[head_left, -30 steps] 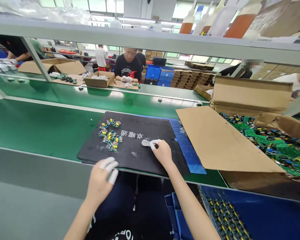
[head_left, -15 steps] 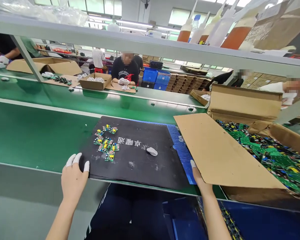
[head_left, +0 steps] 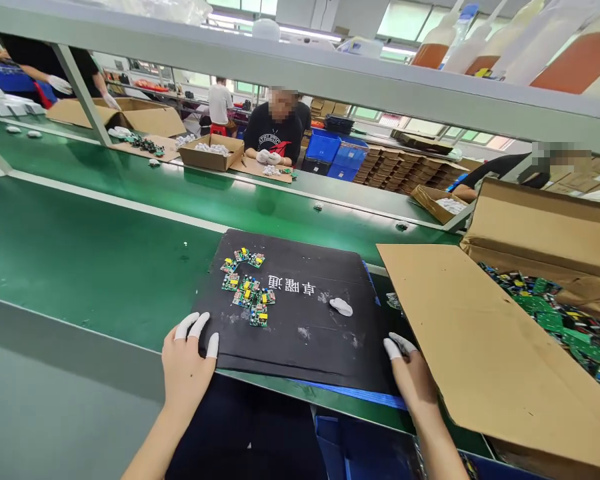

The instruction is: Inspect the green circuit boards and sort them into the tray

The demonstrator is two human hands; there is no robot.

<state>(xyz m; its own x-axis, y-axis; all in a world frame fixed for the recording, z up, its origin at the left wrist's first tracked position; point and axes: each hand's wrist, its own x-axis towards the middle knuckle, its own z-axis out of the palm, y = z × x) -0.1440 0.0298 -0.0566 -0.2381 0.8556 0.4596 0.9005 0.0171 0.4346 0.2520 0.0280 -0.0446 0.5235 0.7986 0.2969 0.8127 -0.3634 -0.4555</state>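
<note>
A black board (head_left: 290, 340) with white printed characters lies on the green bench, over a blue sheet (head_left: 375, 398) that shows at its front and right edges. My left hand (head_left: 190, 350), white cots on its fingertips, rests at the board's front left corner, fingers apart. At the right edge my right hand (head_left: 413, 373), also in finger cots, touches the board with its fingers extended. Several small circuit boards (head_left: 247, 290) with yellow parts lie grouped on the board's left half. A small white crumpled piece (head_left: 341, 307), perhaps finger cots, sits on the right half.
A cardboard box (head_left: 530, 347) holding many circuit boards (head_left: 550, 317) stands at the right, its flap reaching toward my right hand. Beyond runs a green conveyor (head_left: 260, 203) with a few small items. A shelf (head_left: 300, 70) with bottles crosses above. A co-worker (head_left: 275, 133) sits opposite.
The blue sheet's wide strip at the right is now mostly covered by the black board, and blue shows along the front. My right hand has gone from the blue sheet to the board's edge.
</note>
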